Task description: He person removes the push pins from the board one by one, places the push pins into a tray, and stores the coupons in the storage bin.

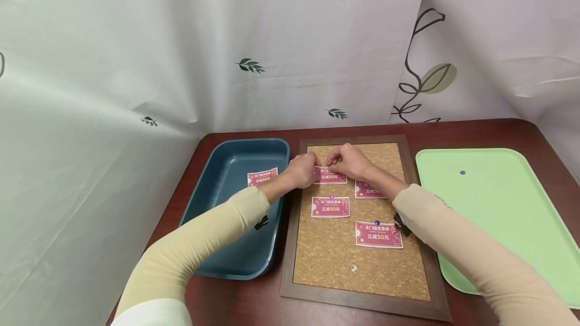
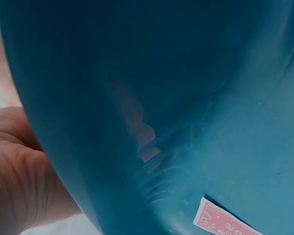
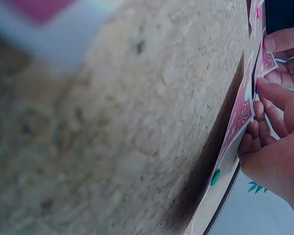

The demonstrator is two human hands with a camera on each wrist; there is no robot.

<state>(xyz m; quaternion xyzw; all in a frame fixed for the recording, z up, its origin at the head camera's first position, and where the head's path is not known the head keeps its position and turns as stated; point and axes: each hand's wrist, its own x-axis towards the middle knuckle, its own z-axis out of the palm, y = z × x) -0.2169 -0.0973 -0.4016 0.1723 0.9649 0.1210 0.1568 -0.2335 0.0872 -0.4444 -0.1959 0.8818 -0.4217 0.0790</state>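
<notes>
At the upper part of a framed corkboard [image 1: 326, 255], my left hand [image 1: 301, 170] pinches the left edge of a pink paper coupon [image 1: 332, 176]. My right hand [image 1: 350, 161] holds a small blue push pin [image 3: 257, 91] at that coupon's top edge; the fingers mostly cover the pin. Below lies a coupon [image 1: 330, 210] with a pink pin, and lower right another coupon [image 1: 378, 238] with a blue pin. One more coupon [image 1: 368, 191] is partly hidden by my right arm. The left wrist view catches only part of my left hand [image 2: 29, 171] behind the tray's wall.
Left of the board stands a deep blue tray [image 1: 276, 260] with a pink coupon [image 1: 262, 177] in it. To the right, a light green tray [image 1: 498, 205] carries a small blue push pin [image 1: 462, 172]. A white patterned curtain [image 1: 294, 54] hangs behind the table.
</notes>
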